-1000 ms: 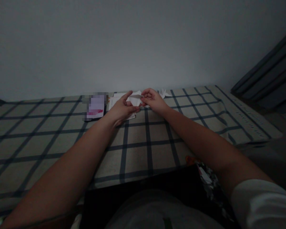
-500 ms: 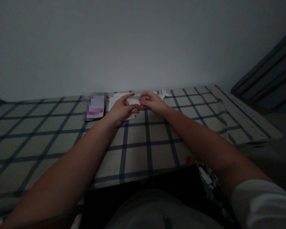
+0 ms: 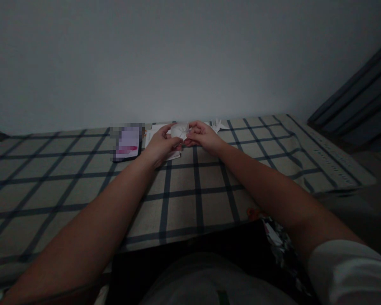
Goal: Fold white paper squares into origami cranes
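A small piece of folded white paper [image 3: 179,130] is held between my two hands above the far part of the table. My left hand [image 3: 162,146] grips its left side, thumb in front and fingers behind. On the other side my right hand [image 3: 203,136] pinches the paper between thumb and fingertips. White sheets of paper [image 3: 150,136] lie beneath and beside my left hand, partly hidden by it. Just past my right hand sits a folded white paper shape with pointed ends [image 3: 218,125], like an origami crane.
A phone or tablet with a lit, blurred screen [image 3: 128,142] stands left of the sheets. The checked tablecloth [image 3: 190,203] covers the table up to the pale wall [image 3: 190,59]. A dark curtain [image 3: 362,84] hangs at the right.
The white paper has turned or opened between my fingers, and a broader face of it shows. My left fingers have drawn in around it. Both arms are nearly still.
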The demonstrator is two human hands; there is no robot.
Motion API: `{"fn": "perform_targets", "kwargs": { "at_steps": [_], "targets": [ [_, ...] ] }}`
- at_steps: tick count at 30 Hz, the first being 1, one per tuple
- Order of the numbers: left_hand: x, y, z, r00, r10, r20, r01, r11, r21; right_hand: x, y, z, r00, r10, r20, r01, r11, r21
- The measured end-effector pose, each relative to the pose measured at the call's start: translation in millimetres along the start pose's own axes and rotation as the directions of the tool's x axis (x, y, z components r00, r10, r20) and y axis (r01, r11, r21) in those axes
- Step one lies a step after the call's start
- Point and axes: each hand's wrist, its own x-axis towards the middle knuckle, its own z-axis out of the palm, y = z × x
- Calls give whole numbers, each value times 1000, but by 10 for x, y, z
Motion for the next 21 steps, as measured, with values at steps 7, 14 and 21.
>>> {"fn": "perform_targets", "kwargs": {
  "at_steps": [7,14,21],
  "targets": [
    [21,-17,-24,999,-29,23,30,999,-11,12,3,3,999,-12,-30,8,990,-139],
    [49,-54,-42,997,-67,48,68,997,-21,6,-34,-34,989,-131,-63,103,940,-324],
    [13,-23,-34,996,-66,62,66,998,8,17,-8,-44,982,-180,-58,144,910,-390]
  ]
}}
